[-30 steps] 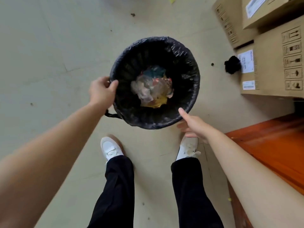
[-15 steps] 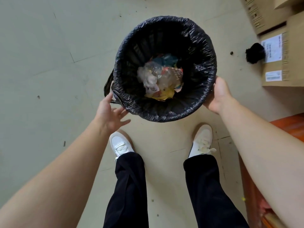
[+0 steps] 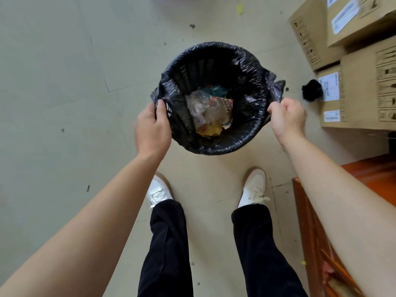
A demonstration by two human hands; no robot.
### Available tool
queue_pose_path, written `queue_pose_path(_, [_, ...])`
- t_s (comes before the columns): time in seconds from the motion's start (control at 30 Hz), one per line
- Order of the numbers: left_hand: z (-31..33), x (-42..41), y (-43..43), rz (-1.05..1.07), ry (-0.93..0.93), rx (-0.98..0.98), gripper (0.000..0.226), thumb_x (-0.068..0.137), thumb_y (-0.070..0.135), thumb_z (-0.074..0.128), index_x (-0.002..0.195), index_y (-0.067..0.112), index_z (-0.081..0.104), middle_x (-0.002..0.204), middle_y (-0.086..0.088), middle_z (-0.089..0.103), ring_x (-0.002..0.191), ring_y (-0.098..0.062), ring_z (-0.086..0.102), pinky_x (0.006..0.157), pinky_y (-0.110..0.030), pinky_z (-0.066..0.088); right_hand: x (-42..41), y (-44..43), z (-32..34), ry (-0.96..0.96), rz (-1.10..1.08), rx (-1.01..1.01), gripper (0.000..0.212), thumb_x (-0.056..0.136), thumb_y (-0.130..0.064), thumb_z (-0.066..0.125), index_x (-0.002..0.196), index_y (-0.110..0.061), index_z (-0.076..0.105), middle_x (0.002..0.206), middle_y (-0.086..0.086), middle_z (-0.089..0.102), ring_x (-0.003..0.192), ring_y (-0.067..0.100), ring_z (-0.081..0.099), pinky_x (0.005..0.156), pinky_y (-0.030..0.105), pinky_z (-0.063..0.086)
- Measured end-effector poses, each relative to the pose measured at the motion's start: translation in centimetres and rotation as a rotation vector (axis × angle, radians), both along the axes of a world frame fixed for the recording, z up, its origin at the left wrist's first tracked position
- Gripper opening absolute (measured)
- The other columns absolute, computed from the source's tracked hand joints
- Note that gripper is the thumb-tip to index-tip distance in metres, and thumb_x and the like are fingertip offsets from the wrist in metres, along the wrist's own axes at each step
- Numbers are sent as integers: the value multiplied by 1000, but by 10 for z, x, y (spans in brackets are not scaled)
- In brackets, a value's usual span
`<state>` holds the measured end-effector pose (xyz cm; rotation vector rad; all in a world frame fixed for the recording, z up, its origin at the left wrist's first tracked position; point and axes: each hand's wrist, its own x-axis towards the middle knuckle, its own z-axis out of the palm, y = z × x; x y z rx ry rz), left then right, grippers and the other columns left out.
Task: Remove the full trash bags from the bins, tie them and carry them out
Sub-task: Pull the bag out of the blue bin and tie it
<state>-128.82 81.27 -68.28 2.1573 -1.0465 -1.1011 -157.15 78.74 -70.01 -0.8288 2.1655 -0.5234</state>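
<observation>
A round bin lined with a black trash bag stands on the floor in front of my feet. Inside lies crumpled trash: clear plastic, yellow and teal wrappers. My left hand grips the bag's edge at the bin's left rim, pulling a flap of it off the rim. My right hand is closed on the bag's right flap, which is drawn outward past the rim. The bin itself is hidden under the bag.
Stacked cardboard boxes stand at the right, with a small black clump on the floor beside them. An orange-brown wooden furniture edge is at the lower right. Pale tiled floor spreads to the left.
Both hands went from resting beside the bin to gripping the bag's edges. The left and right flaps are now pulled off the rim. The view has shifted back from the bin.
</observation>
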Motion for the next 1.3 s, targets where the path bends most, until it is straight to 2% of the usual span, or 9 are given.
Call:
queue_pose_path(0.17, [39, -24, -14, -223, 27, -1, 47, 102, 28, 52, 62, 11, 35, 55, 5, 30, 53, -12, 28, 53, -30, 25, 27, -9, 44, -421, -300, -50, 24, 62, -9, 54, 59, -24, 34, 60, -5, 34, 57, 15, 31, 53, 28, 24])
queue_pose_path(0.3, [44, -7, -26, 258, 209, 123, 24, 88, 32, 58, 81, 10, 64, 69, -2, 53, 67, -16, 47, 67, -33, 41, 14, -16, 73, -714, -243, 77, 7, 79, -20, 54, 72, -23, 57, 68, -5, 60, 59, 13, 55, 58, 26, 42])
queue_pose_path(0.37, [46, -8, -22, 298, 301, 137, 20, 85, 33, 58, 86, 14, 64, 80, -5, 59, 74, -16, 52, 73, -37, 48, 9, -11, 70, -504, 34, 126, 7, 90, -29, 61, 86, -26, 65, 75, -10, 65, 67, 10, 59, 70, 28, 45])
queue_pose_path(0.47, [61, -35, -12, -215, 273, 106, 25, 99, 29, 56, 97, 7, 69, 83, -3, 67, 74, -11, 56, 75, -38, 53, 16, -1, 66, -234, 482, 235, 27, 97, -41, 54, 116, -28, 69, 92, -11, 66, 90, 16, 64, 91, 32, 47])
queue_pose_path(0.57, [72, -41, -32, -145, 280, -20, 22, 97, 31, 54, 91, 16, 70, 68, 13, 60, 69, -9, 53, 71, -42, 52, 20, -9, 85, -296, 303, 85, 36, 89, -51, 52, 117, -40, 70, 106, -10, 74, 107, 23, 69, 96, 51, 55])
queue_pose_path(0.7, [96, -31, -58, 104, 190, -120, 22, 96, 29, 50, 88, 17, 66, 69, 12, 57, 69, -9, 51, 71, -33, 45, 27, -24, 113, -164, 166, -80, 25, 91, -48, 46, 94, -40, 70, 101, -9, 74, 103, 19, 68, 93, 47, 55])
queue_pose_path(0.83, [123, -28, -49, 113, 106, -154, 21, 93, 28, 53, 87, 9, 63, 72, 8, 57, 70, -10, 51, 70, -29, 46, 30, -22, 145, 0, 224, -181, 29, 100, -36, 47, 105, -18, 69, 102, 2, 71, 101, 23, 63, 91, 37, 49])
queue_pose_path(1.13, [222, 26, -16, 775, 39, -213, 12, 84, 14, 54, 76, 23, 53, 76, 7, 58, 69, -11, 55, 70, -27, 52, 13, -40, 255, -97, -145, -590, 14, 93, -43, 53, 87, -34, 62, 106, 2, 64, 99, 25, 65, 86, 56, 54])
queue_pose_path(1.3, [302, 30, 1, 720, 85, -306, 11, 80, 10, 58, 77, 21, 60, 72, 7, 61, 64, -11, 58, 69, -38, 56, 43, -48, 317, -110, 115, -566, 25, 96, -40, 50, 82, -21, 57, 87, 1, 59, 91, 30, 60, 83, 29, 50])
